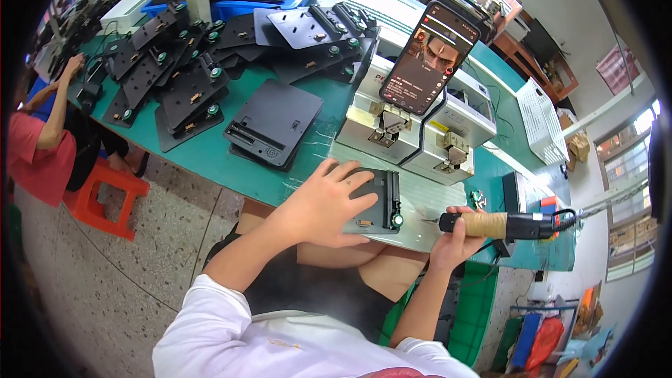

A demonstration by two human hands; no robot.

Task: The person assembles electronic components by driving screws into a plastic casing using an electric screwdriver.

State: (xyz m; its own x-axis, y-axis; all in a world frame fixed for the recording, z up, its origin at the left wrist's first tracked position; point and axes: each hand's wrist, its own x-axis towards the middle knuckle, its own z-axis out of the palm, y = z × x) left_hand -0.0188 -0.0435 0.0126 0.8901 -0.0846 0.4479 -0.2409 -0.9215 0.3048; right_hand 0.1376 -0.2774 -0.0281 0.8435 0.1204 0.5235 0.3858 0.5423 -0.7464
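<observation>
A person sits at a green surface (203,150); clock positions are taken from the black panel (382,203) lying flat at its near edge, just in front of the lap. The left hand (329,199) lies spread over the panel from 9 o'clock, palm down, gripping nothing. The right hand (455,241), towards 4 o'clock, is wrapped around a power screwdriver (486,224), whose tip points at the panel but stays clear of it. Steady work would probably mean keeping the panel pressed flat, fingers away from the tip, and standing the screwdriver upright before leaning on it. Counted: one panel under the hand, one screwdriver, one phone (430,56) near 12 o'clock, two metal boxes (423,161) between 12 and 2, at least two stacked panels (276,122) at 10, and farther that way a heap (175,63) too tangled to count.
</observation>
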